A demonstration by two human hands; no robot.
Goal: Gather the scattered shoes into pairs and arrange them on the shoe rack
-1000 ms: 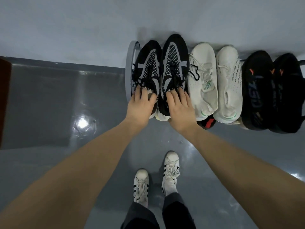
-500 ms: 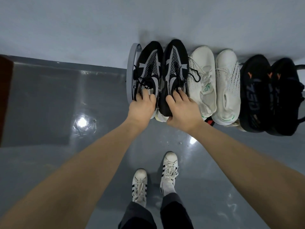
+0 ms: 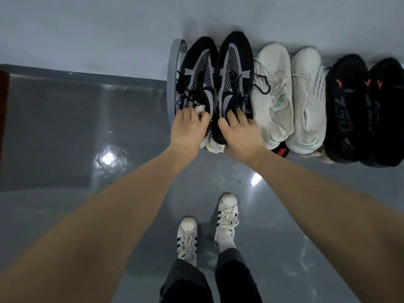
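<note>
On the shoe rack [image 3: 172, 84] in the upper middle of the frame stand, left to right, a black-and-grey pair [image 3: 218, 84], a white pair [image 3: 290, 95] and a black pair [image 3: 365, 106], while the left hand [image 3: 189, 130] and the right hand [image 3: 239, 133], fingers curled, each grip a heel of the black-and-grey pair.

Left hand [image 3: 189, 129] and right hand [image 3: 240, 132] gripping 2 black-grey sneakers [image 3: 235, 68], apparently on shoe rack [image 3: 173, 68]
</note>
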